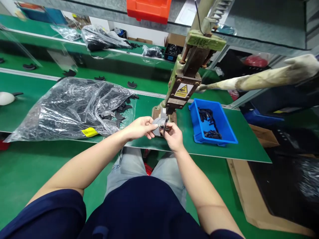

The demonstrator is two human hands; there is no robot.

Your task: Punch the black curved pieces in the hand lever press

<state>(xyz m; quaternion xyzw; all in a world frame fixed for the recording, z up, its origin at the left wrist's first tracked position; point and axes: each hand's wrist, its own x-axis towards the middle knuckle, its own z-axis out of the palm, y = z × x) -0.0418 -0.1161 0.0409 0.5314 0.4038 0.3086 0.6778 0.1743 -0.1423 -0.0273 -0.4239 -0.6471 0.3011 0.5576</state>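
Fingers and thumb of my left hand [142, 128] pinch a dark grey curved plastic piece [156, 130] at the foot of the hand press [183, 79]. My right hand [174, 135] is closed on a thin black curved strip [164, 128], held against the right side of the grey piece. Both hands meet just in front of the press base [156, 113], below its ram. How the strip sits against the piece is partly covered by my fingers.
Left of my hands lies a clear plastic bag [67, 106] of black curved pieces, some spilling from its mouth. A blue bin [229, 131] with black strips stands right of the press. The wrapped press lever [259, 78] reaches out right. Curved pieces [132, 85] lie along the green belt behind.
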